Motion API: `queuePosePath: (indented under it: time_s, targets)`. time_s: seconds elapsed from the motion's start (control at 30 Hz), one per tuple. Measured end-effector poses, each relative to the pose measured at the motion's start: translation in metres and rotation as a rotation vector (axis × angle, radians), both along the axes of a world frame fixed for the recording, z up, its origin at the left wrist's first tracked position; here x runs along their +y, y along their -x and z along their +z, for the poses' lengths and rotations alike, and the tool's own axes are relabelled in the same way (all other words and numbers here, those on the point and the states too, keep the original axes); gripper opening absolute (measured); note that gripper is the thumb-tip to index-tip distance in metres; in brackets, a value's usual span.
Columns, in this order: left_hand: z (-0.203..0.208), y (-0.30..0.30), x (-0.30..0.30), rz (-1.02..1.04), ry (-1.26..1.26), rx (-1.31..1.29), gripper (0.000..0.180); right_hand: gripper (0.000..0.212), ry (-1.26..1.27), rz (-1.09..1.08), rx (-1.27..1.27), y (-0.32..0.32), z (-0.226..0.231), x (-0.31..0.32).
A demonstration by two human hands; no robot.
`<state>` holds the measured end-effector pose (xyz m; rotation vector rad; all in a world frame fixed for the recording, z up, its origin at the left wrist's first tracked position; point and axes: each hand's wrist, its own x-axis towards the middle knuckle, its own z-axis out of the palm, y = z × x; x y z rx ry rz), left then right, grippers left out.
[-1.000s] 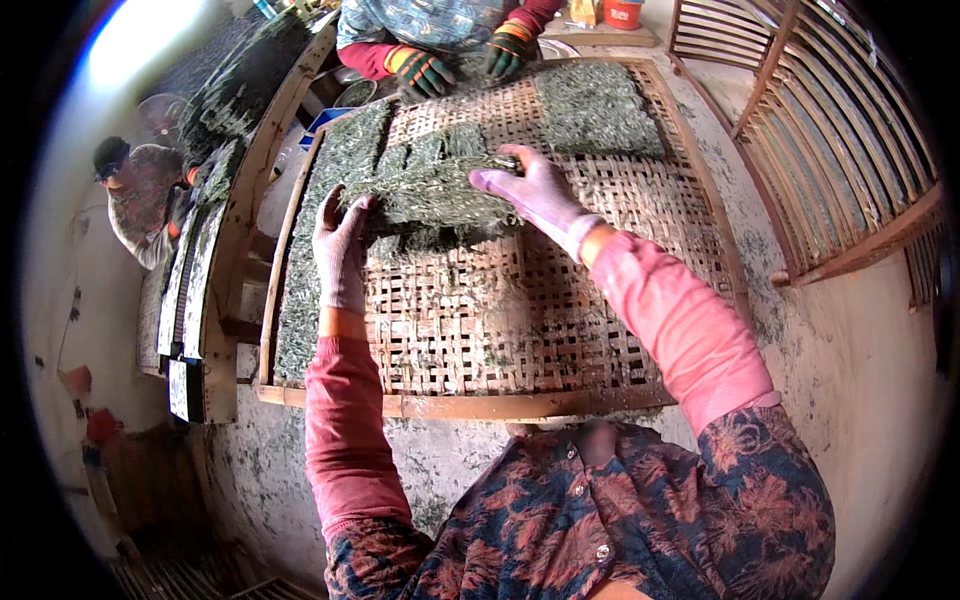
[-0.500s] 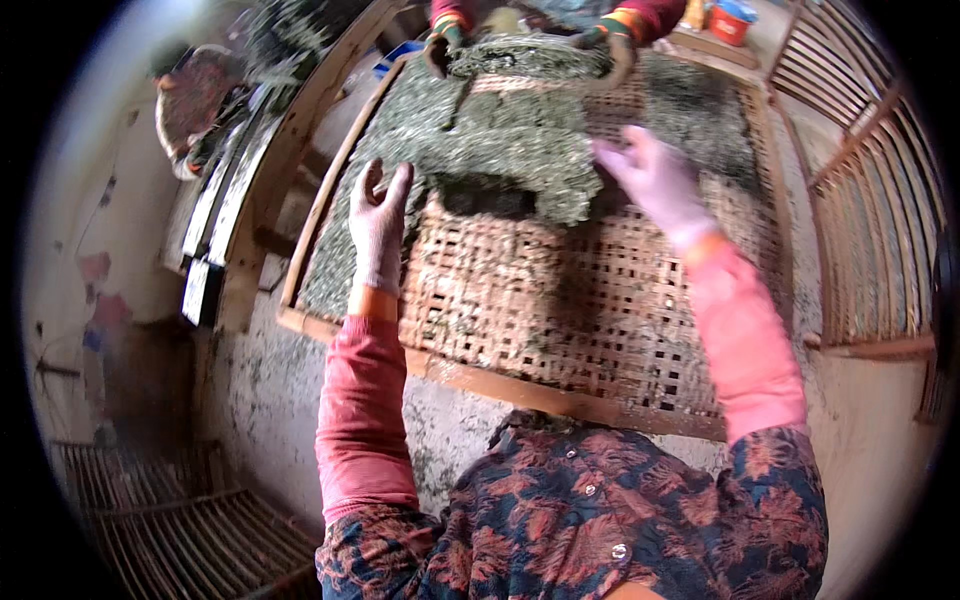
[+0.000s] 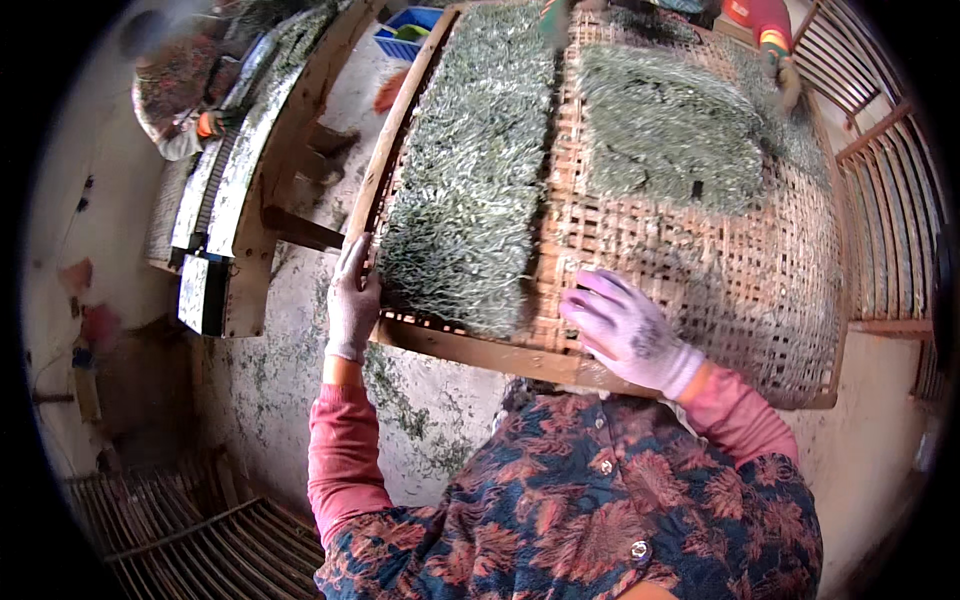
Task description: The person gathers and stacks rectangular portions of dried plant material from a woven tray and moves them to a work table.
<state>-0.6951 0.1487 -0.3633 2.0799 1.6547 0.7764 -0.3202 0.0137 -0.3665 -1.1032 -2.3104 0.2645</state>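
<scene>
A large wooden-framed woven tray (image 3: 690,260) lies in front of me, with two mats of shredded green leaf material on it. The long left mat (image 3: 460,180) runs along the left rail, and a squarer mat (image 3: 670,130) lies right of the middle. My left hand (image 3: 352,310), in a pale glove, is at the tray's near left corner, fingers stretched along the outside of the rail. My right hand (image 3: 632,335), in a similar glove, hovers over or rests on the bare weave near the front edge. Its fingers are slightly bent and apart, holding nothing.
Across the tray are a co-worker's gloved hands; the right-side one (image 3: 785,80) is by the far right edge. Another person (image 3: 185,90) works at a long wooden bench (image 3: 285,110) on the left. A blue basket (image 3: 408,32) stands beyond the tray; slatted racks (image 3: 890,220) line the right.
The squarer mat now lies further right and flatter on the weave. Both my hands have drawn back toward me, the left to the tray's corner. The co-worker's hands have moved apart.
</scene>
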Motion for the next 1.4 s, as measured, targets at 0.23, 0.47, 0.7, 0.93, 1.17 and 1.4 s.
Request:
queuePosePath:
  time_s: [0.23, 0.47, 0.7, 0.93, 1.17, 1.4]
  targets:
    - [0.009, 0.032, -0.005, -0.339, -0.189, 0.378, 0.065, 0.056, 0.031, -0.035, -0.14, 0.078, -0.008, 0.04]
    - [0.013, 0.039, 0.016, -0.325, -0.051, 0.072, 0.05, 0.047, -0.002, -0.295, 0.225, 0.085, -0.017, 0.045]
    - [0.003, 0.004, 0.058, -0.119, 0.159, -0.015, 0.042, 0.046, -0.047, -0.79, 0.086, 0.103, -0.04, 0.081]
    - [0.004, 0.022, 0.052, -0.298, 0.395, -0.36, 0.078, 0.06, 0.278, -0.589, 0.56, 0.109, -0.013, 0.05]
    - [0.024, 0.028, 0.024, -0.489, 0.163, -0.016, 0.062, 0.086, 0.201, -0.31, 0.404, 0.101, -0.023, 0.042]
    - [0.016, -0.002, 0.009, -0.385, 0.157, -0.556, 0.091, 0.059, 0.038, -0.259, 0.647, 0.05, 0.02, 0.025]
